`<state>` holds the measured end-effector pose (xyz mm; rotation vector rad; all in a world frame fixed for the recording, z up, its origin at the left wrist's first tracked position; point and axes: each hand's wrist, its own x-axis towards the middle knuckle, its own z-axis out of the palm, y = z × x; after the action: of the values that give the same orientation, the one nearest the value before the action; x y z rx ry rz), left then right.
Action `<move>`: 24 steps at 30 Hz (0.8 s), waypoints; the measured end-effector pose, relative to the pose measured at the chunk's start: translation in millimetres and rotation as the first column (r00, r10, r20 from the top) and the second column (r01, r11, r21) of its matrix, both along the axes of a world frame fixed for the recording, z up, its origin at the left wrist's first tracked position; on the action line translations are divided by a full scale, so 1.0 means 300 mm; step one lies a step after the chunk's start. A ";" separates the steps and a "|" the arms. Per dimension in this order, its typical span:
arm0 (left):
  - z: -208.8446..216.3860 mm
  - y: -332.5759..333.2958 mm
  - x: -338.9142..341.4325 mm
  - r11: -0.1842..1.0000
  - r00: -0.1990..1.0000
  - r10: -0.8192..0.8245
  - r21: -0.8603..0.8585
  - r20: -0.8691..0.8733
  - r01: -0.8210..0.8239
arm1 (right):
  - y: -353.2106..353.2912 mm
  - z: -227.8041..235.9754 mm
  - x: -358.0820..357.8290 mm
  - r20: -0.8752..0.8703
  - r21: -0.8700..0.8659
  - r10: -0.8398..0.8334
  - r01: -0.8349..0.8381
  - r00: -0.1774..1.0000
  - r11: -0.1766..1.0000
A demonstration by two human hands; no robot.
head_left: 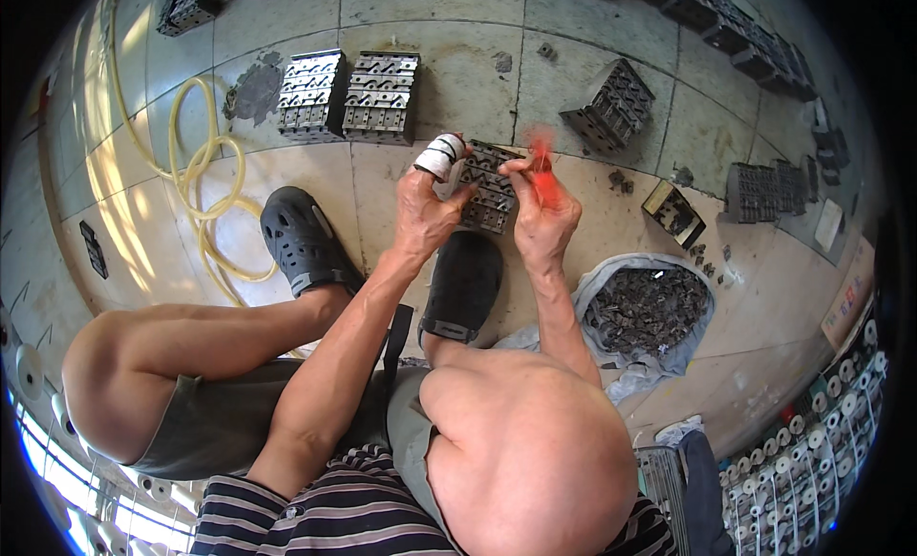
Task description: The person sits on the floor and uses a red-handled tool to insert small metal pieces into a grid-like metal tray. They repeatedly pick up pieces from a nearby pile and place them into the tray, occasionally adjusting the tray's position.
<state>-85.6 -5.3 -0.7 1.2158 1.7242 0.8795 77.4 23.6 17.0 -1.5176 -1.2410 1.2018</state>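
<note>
A dark metal block (489, 204) with rows of slots and zigzag cut-outs stands on the floor between my hands, just beyond my right shoe. My left hand (427, 210) is curled at the block's left side, its thumb and fingers against it. White wrapping with dark bands (440, 158) covers one of its fingers. On the block's right side my right hand (546, 224) is closed in a pinch, fingertips close to the block's edge. A red thing (545, 185) is in this hand, smeared by motion, so its kind cannot be made out.
Two similar blocks (380, 97) stand ahead to the left, another block (611, 105) to the right. A lined sack (702, 341) of dark scraps sits beside my right forearm, near an open box (672, 215). Yellow hose (196, 174) coils at left. Spool racks (802, 451) stand lower right.
</note>
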 end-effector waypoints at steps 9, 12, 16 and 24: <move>0.004 0.023 0.005 0.961 0.927 -0.232 0.077 -0.294 0.264 | -0.104 0.017 0.034 0.322 0.311 0.310 -0.409 0.895 0.858; 0.008 0.034 -0.004 0.922 0.874 -0.302 0.117 -0.381 0.369 | -0.171 -0.011 0.029 0.405 0.381 0.253 -0.414 0.879 0.827; 0.017 0.070 0.017 0.897 0.869 -0.348 0.144 -0.352 0.417 | -0.211 -0.048 0.041 0.402 0.400 0.204 -0.371 0.893 0.838; 0.036 0.144 0.064 0.871 0.896 -0.431 0.209 -0.109 0.444 | -0.180 -0.028 0.078 0.309 0.401 0.045 -0.173 0.950 0.899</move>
<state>-66.5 37.8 10.2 1.7202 1.3276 0.7809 100.6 -30.3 8.7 -1.3355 -1.6817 0.7175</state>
